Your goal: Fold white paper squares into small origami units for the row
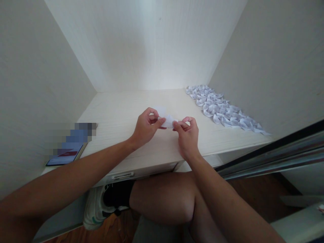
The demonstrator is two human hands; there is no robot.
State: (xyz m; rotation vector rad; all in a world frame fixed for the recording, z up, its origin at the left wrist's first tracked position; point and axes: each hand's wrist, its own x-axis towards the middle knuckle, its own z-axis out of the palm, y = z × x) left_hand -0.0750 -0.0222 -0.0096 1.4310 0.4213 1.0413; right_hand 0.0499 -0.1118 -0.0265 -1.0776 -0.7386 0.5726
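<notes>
A small piece of white paper, which looks partly folded, is held between my two hands just above the desk. My left hand pinches its left end between thumb and fingers. At the right end, my right hand grips it the same way, thumb on top. Behind the fingers of my left hand a pale sheet shows; I cannot tell whether it belongs to the same paper or lies on the desk. Folded white paper pieces lie in a long pile to the right of my hands.
The pale wooden desktop is enclosed by a back panel and side walls. At the left edge lies a phone or tablet, partly blurred out. A drawer handle sits under the front edge, above my leg and shoe.
</notes>
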